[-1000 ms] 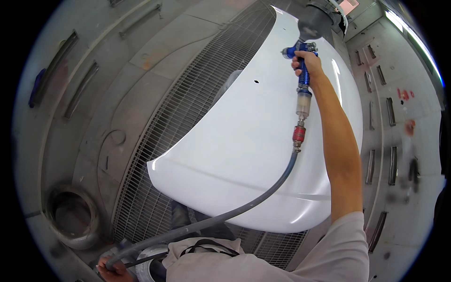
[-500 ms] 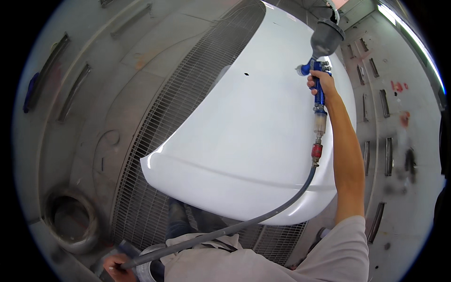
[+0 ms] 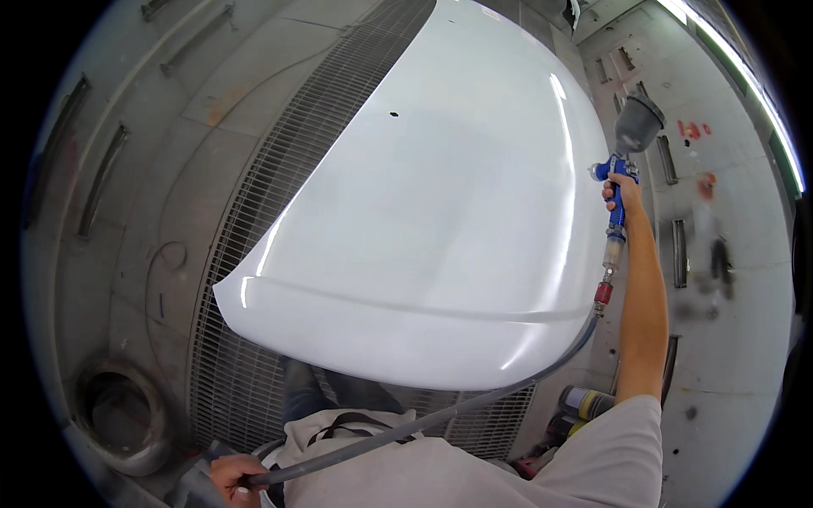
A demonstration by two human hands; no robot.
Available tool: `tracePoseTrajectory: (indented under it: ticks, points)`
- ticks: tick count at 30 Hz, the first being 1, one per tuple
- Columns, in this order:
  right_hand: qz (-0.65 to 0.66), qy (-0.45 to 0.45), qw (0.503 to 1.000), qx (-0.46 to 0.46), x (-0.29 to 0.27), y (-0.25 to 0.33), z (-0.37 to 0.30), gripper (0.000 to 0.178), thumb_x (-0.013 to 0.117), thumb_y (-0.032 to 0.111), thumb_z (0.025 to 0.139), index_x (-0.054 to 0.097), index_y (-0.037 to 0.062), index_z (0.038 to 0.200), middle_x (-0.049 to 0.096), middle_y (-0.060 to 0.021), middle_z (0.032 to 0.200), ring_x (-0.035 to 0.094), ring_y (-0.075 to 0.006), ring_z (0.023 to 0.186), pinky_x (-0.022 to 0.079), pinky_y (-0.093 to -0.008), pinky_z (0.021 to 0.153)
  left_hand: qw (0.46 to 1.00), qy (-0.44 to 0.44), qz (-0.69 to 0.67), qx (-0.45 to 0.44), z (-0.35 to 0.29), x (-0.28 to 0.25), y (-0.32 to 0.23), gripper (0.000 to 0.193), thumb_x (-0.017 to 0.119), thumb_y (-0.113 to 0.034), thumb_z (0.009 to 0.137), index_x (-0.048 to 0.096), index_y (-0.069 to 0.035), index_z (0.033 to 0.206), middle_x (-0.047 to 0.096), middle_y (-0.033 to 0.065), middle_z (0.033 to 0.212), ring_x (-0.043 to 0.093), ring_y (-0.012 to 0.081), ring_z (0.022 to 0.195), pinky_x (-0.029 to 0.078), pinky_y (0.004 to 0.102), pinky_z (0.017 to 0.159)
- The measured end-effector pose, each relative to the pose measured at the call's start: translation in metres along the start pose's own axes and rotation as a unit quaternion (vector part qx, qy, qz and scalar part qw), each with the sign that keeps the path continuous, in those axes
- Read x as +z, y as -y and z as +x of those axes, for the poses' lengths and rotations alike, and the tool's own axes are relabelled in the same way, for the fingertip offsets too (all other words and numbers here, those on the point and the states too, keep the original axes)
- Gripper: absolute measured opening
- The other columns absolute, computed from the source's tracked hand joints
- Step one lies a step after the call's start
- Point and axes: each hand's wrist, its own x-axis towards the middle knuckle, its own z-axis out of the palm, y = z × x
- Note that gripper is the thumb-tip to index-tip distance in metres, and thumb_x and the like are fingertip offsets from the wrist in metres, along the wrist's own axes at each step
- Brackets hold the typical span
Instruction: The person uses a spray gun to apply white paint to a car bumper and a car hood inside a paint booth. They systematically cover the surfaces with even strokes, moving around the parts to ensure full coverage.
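Note:
My right hand is wrapped round the grip of a blue spray gun, held upright at the right edge of a white car hood. On top of the gun sits a grey paint cup, and its nozzle points left toward the hood. A red coupling below the grip joins it to a grey air hose. That hose sags across my front to the lower left, where my left hand is closed round it. The hood lies face up, with one small dark hole in it.
Metal floor grating runs under and left of the hood. A round hollow ring-shaped object stands at the lower left. Cans sit near my right elbow. The booth wall on the right carries metal strips and paint marks.
My right hand has moved the spray gun right and nearer, from over the hood to its right edge. The view has shifted, and the cans show more. My left hand still grips the hose.

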Motion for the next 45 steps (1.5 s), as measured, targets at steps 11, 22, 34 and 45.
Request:
tracePoseTrajectory:
  ticks: [11,22,34,45]
  points:
    - [-0.049,-0.038,0.998,0.029,-0.030,-0.007,-0.017,0.020,0.059,0.018,0.084,0.050,0.0085,0.069,0.048,-0.0016,0.056,0.048,-0.0101,0.045,0.037,-0.0233,0.034,0.998,-0.043,0.015,0.048,-0.016,-0.002,0.022,0.054,0.045,-0.053,0.095,0.049,-0.002,0.081,0.050,0.0060,0.062,0.046,0.0111,0.049,0.035,0.0234,0.044]
    - [0.081,0.128,0.988,-0.008,0.121,0.032,-0.062,0.009,0.057,0.012,0.086,0.052,0.0042,0.085,0.053,-0.0032,0.069,0.050,-0.0092,0.053,0.037,-0.0216,0.036,0.974,-0.204,-0.097,-0.022,-0.037,-0.052,0.032,0.043,0.027,-0.042,0.103,0.038,-0.007,0.080,0.035,0.0000,0.062,0.032,0.0077,0.049,0.024,0.0217,0.044]
    - [0.136,0.270,0.953,-0.028,0.302,0.079,-0.110,0.010,0.056,0.010,0.086,0.051,0.0017,0.083,0.052,-0.0056,0.070,0.050,-0.0111,0.054,0.037,-0.0224,0.036,0.899,-0.354,-0.257,-0.013,-0.048,-0.074,0.010,0.050,0.034,-0.042,0.102,0.037,-0.011,0.063,0.029,-0.0008,0.052,0.022,0.0073,0.040,0.020,0.0242,0.038]
    - [0.101,0.240,0.965,0.002,0.258,0.054,-0.125,0.014,0.058,0.015,0.088,0.051,0.0042,0.081,0.052,-0.0044,0.067,0.050,-0.0105,0.052,0.035,-0.0222,0.034,0.937,-0.301,-0.179,-0.008,-0.036,-0.072,0.018,0.041,0.039,-0.039,0.101,0.039,-0.010,0.071,0.030,-0.0020,0.054,0.023,0.0051,0.043,0.019,0.0230,0.039]
